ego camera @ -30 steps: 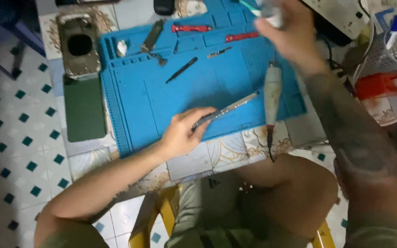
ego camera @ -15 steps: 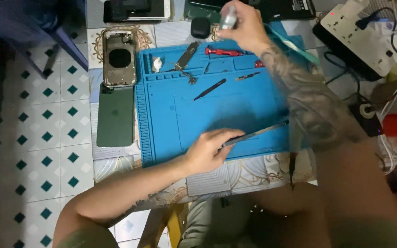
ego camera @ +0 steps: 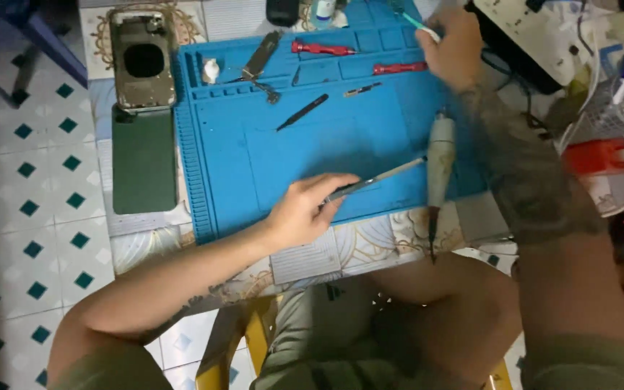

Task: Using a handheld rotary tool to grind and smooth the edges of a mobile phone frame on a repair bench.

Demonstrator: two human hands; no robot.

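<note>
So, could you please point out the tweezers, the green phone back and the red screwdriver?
tweezers (ego camera: 377,178), head view, mid-shaft past the left hand (ego camera: 303,213).
green phone back (ego camera: 144,159), head view, centre of panel.
red screwdriver (ego camera: 324,49), head view, handle.

Dim, bluish light; soft blur.

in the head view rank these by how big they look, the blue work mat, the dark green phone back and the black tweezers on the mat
1. blue work mat
2. dark green phone back
3. black tweezers
</note>
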